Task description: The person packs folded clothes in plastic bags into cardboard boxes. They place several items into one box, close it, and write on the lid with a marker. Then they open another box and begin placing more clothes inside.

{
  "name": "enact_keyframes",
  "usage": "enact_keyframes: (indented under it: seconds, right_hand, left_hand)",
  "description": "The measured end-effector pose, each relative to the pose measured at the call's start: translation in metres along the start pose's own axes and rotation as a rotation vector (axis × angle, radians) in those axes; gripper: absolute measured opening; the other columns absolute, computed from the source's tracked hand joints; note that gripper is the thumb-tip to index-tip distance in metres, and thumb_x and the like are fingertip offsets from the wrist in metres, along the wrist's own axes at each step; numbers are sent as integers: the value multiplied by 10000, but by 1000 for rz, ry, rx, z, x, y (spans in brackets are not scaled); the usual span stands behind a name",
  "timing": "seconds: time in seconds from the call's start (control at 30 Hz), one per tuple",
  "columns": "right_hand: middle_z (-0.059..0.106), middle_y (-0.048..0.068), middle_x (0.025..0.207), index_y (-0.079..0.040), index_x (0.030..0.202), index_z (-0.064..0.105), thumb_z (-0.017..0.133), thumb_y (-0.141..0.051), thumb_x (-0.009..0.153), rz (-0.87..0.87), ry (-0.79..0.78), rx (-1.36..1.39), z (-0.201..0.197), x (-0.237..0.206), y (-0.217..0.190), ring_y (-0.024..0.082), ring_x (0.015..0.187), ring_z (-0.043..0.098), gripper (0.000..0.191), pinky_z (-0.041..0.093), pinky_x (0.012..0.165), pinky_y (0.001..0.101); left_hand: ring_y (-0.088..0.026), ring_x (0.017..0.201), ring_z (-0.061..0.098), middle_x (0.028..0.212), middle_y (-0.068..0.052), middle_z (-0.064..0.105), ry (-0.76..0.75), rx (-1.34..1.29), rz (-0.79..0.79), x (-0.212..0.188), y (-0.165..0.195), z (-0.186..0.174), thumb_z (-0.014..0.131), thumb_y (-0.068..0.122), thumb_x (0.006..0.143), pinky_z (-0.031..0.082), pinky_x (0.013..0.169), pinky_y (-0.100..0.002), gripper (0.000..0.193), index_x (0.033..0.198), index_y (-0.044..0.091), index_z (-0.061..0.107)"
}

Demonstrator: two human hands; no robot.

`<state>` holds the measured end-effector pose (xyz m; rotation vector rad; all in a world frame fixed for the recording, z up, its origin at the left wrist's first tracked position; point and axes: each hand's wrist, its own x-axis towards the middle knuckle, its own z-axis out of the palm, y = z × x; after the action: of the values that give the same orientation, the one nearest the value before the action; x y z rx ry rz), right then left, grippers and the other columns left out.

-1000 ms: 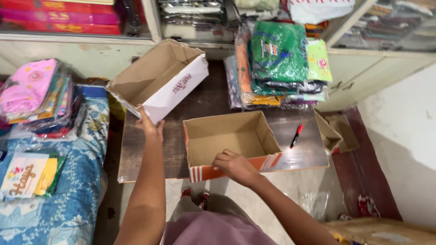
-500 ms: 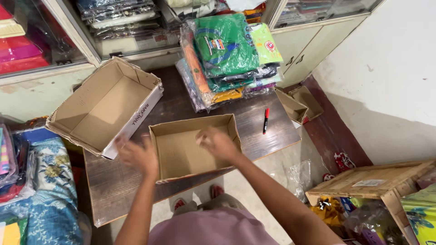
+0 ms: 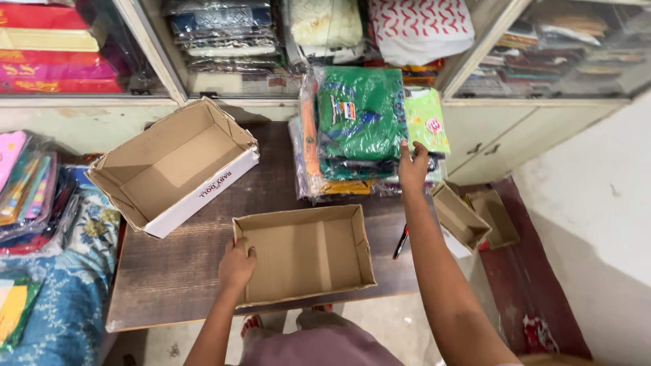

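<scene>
**Right hand's gone off the box and up to the clothes pile**

So compared with half a second ago, the right hand (image 3: 412, 165) has left the small open box (image 3: 303, 252) and is now stretched up to the stack of bagged clothes (image 3: 363, 129) in the upper middle of the frame. Its fingers are laid loosely curled on the right edge of the stack, touching the light green packet (image 3: 427, 118); nothing is pinched or lifted yet as far as I can see. My guess is that something from the pile is about to get picked, but that's just a read.

The left hand (image 3: 237, 266) has stayed with the small box, fingers curled over its left wall at lower centre, holding it steady on the desk (image 3: 176, 271).

Containers: the small box is empty, bare cardboard inside. The bigger box (image 3: 173, 166) at centre left sits tilted and is empty too. Two little boxes (image 3: 475, 217) hang off the desk's right edge; I can't see anything in them. A red and black pen (image 3: 401, 242) lies just right of the small box.
</scene>
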<state>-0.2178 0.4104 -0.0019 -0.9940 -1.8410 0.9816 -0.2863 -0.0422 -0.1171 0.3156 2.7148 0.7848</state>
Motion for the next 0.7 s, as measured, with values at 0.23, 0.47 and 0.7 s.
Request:
enact_keyframes:
  seconds: [0.23, 0.47, 0.7]
  right_hand:
    - [686, 200, 1143, 62, 1323, 562, 851, -360, 813, 158, -321, -23, 12, 49, -4, 252, 978, 674, 722, 531, 861, 346]
    - [703, 128, 1186, 36, 1280, 618, 808, -221, 824, 511, -784, 503, 13, 72, 1, 242, 1088, 662, 556, 554, 933, 348]
    - [662, 161, 1263, 16, 1347, 546, 788, -193, 867, 725, -852, 706, 28, 48, -34, 268, 1103, 680, 577, 596, 964, 385]
  left_hand:
    - [-422, 1252, 579, 1459, -177, 505, -41, 5, -200, -19, 52, -9, 636, 452, 916, 512, 997, -532, 530, 1352, 154, 596]
    - [-437, 1328, 454, 1506, -231, 412, 224, 88, -93, -24, 65, -3, 735, 420, 824, 486, 979, -550, 760, 1419, 15, 490]
    - [-436, 1281, 523, 1413, -262, 537, 466, -57, 160, -32, 95, -30, 727, 355, 903, 469, 1047, -512, 460, 1248, 56, 669]
